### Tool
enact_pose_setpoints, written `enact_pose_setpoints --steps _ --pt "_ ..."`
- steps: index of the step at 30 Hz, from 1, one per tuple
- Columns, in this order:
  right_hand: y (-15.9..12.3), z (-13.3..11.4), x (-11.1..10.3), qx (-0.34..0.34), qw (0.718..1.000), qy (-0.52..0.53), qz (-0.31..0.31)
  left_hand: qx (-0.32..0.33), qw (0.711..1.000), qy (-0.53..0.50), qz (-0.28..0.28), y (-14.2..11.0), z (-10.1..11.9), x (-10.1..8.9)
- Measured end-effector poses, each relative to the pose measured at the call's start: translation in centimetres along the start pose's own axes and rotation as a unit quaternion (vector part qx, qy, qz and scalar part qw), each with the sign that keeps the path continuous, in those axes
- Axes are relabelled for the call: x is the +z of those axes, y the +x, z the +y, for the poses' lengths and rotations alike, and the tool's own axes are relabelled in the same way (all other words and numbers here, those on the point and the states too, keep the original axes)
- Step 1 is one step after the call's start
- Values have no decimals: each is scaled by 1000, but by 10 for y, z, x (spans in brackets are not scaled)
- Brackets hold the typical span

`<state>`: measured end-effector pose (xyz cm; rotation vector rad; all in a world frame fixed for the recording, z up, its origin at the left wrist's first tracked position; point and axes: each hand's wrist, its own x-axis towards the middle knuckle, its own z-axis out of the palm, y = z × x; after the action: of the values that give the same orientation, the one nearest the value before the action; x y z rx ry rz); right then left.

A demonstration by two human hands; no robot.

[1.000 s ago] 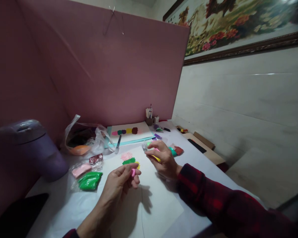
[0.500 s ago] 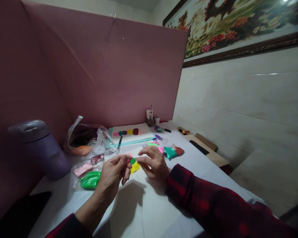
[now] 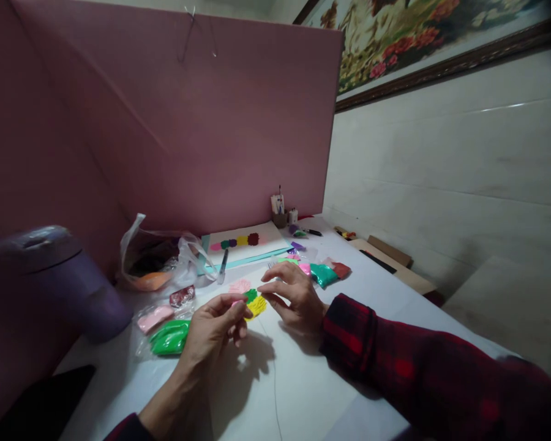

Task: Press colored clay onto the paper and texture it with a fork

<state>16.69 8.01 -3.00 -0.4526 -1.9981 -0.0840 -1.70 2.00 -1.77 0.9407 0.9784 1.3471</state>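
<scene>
My left hand (image 3: pixel 213 321) is closed in a pinch, a small bit of pink clay (image 3: pixel 235 302) showing at its fingertips. My right hand (image 3: pixel 294 297) hovers just to the right, thumb and fingers bent and slightly apart, nothing visible between them. Behind and below the fingertips, a white sheet of paper (image 3: pixel 252 386) carries a textured pale pink clay patch (image 3: pixel 239 286), a green clay patch (image 3: pixel 251 296) and a yellow clay patch (image 3: pixel 257 306). A thin drawn line runs down the sheet. My left fingers partly cover the patches.
Bagged green clay (image 3: pixel 169 338) and pink clay (image 3: pixel 155 320) lie left. Teal clay packet (image 3: pixel 324 275) lies right. Behind are a pen (image 3: pixel 223 266), a finished-looking clay strip card (image 3: pixel 275 244), a plastic bag (image 3: pixel 190 263) and a pen cup (image 3: pixel 280 218). A purple tumbler (image 3: pixel 68 285) stands far left.
The view has shifted slightly. My hands have drawn a little apart, uncovering more of the pale pink and green patches between them.
</scene>
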Motion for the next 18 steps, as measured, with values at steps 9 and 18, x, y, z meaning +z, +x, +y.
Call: enact_pose_setpoints --steps 9,18 --pt "-1 0 0 10 1000 4 6 -2 1000 -14 -5 1 -8 -1" --pt "-1 2 1 11 1000 15 14 -10 1000 -8 -23 1 -8 -1"
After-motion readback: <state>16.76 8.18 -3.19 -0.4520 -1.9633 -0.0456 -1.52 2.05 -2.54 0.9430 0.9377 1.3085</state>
